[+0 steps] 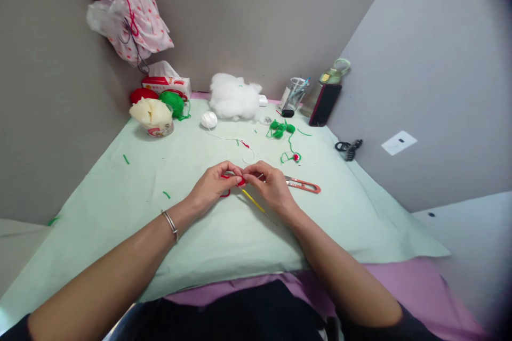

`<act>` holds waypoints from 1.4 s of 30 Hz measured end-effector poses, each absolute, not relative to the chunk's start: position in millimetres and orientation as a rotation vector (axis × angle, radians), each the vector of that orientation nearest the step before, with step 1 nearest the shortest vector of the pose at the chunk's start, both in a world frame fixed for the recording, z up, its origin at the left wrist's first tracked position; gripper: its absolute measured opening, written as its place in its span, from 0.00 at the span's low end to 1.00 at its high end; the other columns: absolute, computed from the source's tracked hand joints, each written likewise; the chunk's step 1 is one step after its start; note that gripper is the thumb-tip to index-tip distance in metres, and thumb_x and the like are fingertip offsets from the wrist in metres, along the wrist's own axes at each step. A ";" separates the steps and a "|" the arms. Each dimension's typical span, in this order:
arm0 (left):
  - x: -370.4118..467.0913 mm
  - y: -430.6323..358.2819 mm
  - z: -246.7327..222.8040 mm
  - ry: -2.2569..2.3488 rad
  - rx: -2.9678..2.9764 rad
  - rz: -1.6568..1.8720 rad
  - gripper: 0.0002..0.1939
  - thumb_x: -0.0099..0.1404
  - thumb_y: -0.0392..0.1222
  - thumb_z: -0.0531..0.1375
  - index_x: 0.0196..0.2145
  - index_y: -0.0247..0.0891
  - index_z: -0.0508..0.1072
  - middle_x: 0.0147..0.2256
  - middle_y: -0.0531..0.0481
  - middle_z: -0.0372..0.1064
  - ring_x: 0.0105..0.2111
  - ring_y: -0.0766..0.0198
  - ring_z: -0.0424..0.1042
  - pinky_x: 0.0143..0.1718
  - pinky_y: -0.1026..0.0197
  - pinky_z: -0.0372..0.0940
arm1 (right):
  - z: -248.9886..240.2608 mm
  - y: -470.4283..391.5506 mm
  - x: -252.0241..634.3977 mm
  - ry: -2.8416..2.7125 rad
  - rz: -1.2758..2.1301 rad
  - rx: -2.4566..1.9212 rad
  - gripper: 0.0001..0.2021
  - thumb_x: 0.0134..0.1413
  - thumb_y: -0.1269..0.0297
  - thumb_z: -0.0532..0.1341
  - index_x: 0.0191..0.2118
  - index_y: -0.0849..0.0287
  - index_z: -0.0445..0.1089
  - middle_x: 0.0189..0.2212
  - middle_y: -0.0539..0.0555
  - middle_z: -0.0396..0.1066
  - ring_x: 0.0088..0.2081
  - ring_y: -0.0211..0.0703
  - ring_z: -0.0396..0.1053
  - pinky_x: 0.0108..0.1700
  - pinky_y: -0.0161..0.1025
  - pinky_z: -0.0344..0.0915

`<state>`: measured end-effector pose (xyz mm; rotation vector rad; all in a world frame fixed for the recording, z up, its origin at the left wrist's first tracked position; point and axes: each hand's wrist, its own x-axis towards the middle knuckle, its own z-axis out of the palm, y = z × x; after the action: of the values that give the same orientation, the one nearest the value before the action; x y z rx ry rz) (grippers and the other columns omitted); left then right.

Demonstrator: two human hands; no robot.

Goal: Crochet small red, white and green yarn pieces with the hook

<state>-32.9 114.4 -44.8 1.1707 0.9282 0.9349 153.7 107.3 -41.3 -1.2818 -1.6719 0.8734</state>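
My left hand and my right hand meet low over the middle of the table, thumbs and forefingers pinched together. Between the fingertips is a small red crochet piece, mostly covered by them. A loop of red yarn hangs out below my left fingers. Just under the piece, a yellow-handled crochet hook slants down to the right; whether it touches the piece I cannot tell. Orange-handled thread snips lie beside my right hand, their blades partly behind it.
White stuffing, a white yarn ball and green crochet pieces lie farther back. At the left are a tub, green yarn and a tissue box. A phone leans by a bottle at the right.
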 end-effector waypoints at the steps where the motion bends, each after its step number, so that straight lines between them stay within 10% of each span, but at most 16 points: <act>1: -32.9 114.7 -45.4 0.934 1.167 0.937 0.11 0.58 0.46 0.72 0.34 0.40 0.77 0.41 0.49 0.80 0.38 0.60 0.75 0.41 0.58 0.65 | -41.3 107.6 153.6 -1.666 0.882 -1.276 0.04 0.57 0.64 0.66 0.34 0.55 0.80 0.33 0.52 0.77 0.34 0.42 0.72 0.38 0.40 0.65; 42: -37.8 116.7 -50.5 0.793 1.027 0.894 0.12 0.64 0.49 0.71 0.32 0.38 0.79 0.48 0.44 0.82 0.42 0.60 0.77 0.49 0.57 0.66 | -36.6 99.2 151.8 -1.852 0.606 -1.171 0.03 0.61 0.69 0.67 0.35 0.56 0.76 0.33 0.50 0.72 0.30 0.38 0.67 0.35 0.38 0.65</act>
<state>-37.8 116.7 -50.5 1.0268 0.7930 0.8937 151.8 99.2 -36.6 -1.1712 -1.8520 0.6057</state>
